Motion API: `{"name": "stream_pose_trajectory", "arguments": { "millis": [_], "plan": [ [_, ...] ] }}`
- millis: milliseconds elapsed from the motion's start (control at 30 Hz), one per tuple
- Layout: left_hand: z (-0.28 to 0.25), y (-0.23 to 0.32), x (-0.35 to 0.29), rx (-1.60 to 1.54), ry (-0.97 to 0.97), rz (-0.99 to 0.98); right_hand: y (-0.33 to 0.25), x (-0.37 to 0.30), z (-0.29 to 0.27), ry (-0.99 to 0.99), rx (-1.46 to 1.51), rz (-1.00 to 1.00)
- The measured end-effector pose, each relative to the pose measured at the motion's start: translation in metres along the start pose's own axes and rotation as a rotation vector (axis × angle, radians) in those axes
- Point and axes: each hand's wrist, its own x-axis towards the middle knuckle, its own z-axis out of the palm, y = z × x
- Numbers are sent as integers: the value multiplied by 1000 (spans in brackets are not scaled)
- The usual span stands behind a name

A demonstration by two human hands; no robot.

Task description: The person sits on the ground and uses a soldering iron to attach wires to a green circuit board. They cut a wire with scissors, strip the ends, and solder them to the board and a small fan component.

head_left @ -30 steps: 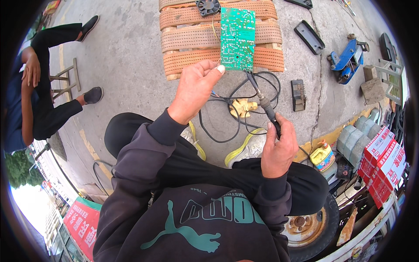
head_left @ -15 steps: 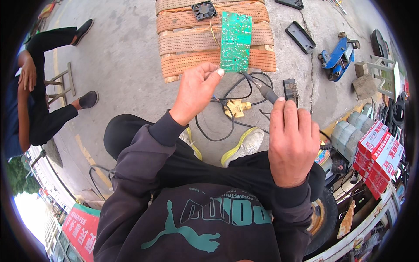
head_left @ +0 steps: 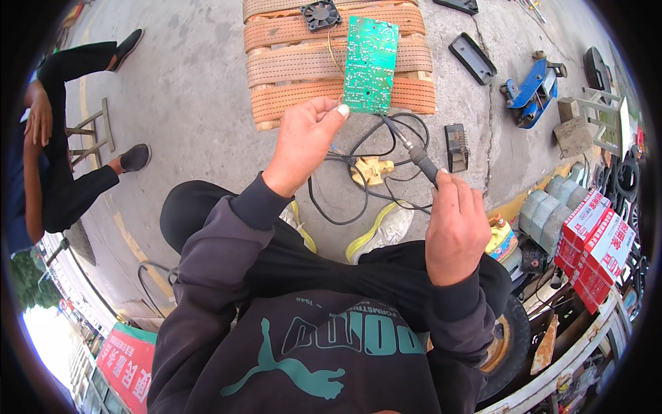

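Note:
A green circuit board (head_left: 370,65) is held tilted at the near end of a seat of woven orange-brown straps (head_left: 293,67). My left hand (head_left: 303,141) pinches its lower left corner, where a thin wire also runs. In my right hand (head_left: 456,228) is a soldering iron (head_left: 422,160), gripped by its dark handle. Its metal shaft points up and left, with the tip close to the board's lower edge; whether it touches, I cannot tell. A small black fan (head_left: 321,15) lies on the straps behind, with a thin wire trailing toward the board.
Black cable loops around a yellow socket block (head_left: 371,170) on the concrete. To the right lie a black slotted case (head_left: 456,148), a black tray (head_left: 473,58) and a blue floor jack (head_left: 532,93). Red-and-white boxes (head_left: 596,241) stand farther right. Another person (head_left: 76,138) sits at left.
My right hand and the soldering iron have shifted slightly down and left, uncovering more of the slotted case. My left hand still pinches the board, which has barely moved.

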Motion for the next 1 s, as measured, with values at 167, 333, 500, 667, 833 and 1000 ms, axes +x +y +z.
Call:
{"name": "stream_pose_trajectory", "arguments": {
  "millis": [167,333,500,667,833,1000],
  "plan": [
    [5,3,-2,27,27,-16,7,-3,2,-143,266,141],
    [7,5,-3,-19,23,-2,8,-10,11,-198,413,209],
    [8,15,-5,-88,-1,-28,5,-12,8,-192,481,271],
    [8,15,-5,-101,5,-22,7,-12,7,-209,469,228],
    [7,14,-6,-95,-6,-31,9,-10,6,-205,433,253],
    [9,16,-6,-94,-1,-35,7,-10,5,-190,424,290]
  ]
}}
